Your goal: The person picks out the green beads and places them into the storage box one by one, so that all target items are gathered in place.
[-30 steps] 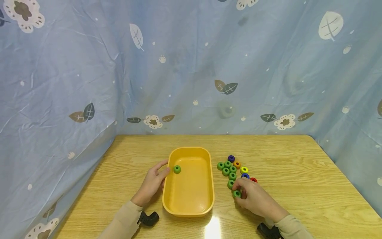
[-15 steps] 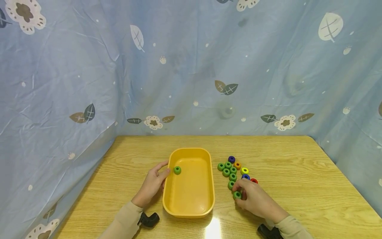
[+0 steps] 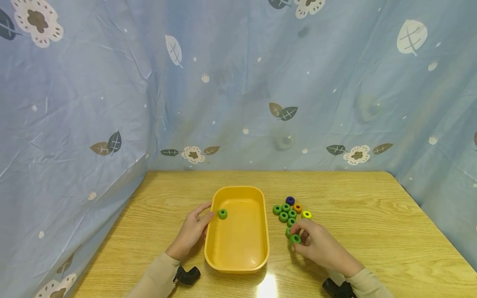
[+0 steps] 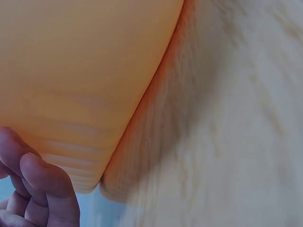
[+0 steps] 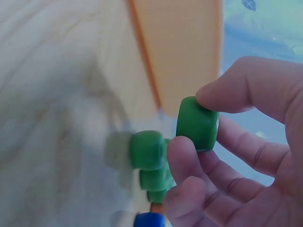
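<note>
- Right hand (image 3: 319, 247) pinches a green bead (image 5: 197, 123) between thumb and fingers — lifted clear of the bead cluster (image 3: 290, 211) toward the table's (image 3: 372, 231) right.
- Left hand (image 3: 191, 230), fingers relaxed, rests against the tray's (image 3: 261, 248) left wall — apparently steadying it; another bead (image 3: 222, 213) lies inside.

Both arms wear long beige sleeves that end at the wrists, the left sleeve (image 3: 152, 279) and the right sleeve (image 3: 367, 285). A small black device sits at each wrist (image 3: 187, 275) (image 3: 335, 288). The hands are bare, without rings.
</note>
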Demonstrator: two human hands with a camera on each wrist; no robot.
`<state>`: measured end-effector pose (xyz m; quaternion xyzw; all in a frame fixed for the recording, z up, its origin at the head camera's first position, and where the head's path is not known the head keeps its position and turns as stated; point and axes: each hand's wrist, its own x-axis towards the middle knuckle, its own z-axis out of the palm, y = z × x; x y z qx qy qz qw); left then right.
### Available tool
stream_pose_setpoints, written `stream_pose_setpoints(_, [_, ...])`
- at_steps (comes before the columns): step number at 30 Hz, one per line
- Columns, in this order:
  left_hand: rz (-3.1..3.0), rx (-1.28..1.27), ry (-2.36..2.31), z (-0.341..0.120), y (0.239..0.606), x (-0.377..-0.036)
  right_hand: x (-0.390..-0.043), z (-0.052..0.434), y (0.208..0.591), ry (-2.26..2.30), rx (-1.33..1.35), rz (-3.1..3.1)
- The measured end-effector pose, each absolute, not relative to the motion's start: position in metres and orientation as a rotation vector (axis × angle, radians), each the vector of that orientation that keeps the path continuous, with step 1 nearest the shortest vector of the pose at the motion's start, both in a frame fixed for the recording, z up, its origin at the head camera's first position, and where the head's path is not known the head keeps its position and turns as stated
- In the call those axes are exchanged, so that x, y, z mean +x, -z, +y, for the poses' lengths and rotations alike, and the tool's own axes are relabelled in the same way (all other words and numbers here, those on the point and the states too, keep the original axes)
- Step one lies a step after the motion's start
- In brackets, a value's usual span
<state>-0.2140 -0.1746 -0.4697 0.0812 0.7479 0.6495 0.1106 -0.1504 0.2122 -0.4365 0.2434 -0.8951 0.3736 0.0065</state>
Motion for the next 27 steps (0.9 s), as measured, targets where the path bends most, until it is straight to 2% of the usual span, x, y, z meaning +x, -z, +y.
stream_pose_setpoints(14, [2.184,0.290,-1.922,-0.175,0.472,-0.213,-0.163,0.184,0.406,-1.188,0.773,-2.749])
stream_pose_setpoints(27, [2.213,0.231,-1.923,-0.173,0.469,-0.212,-0.187,0.146,0.390,-1.303,0.876,-2.737])
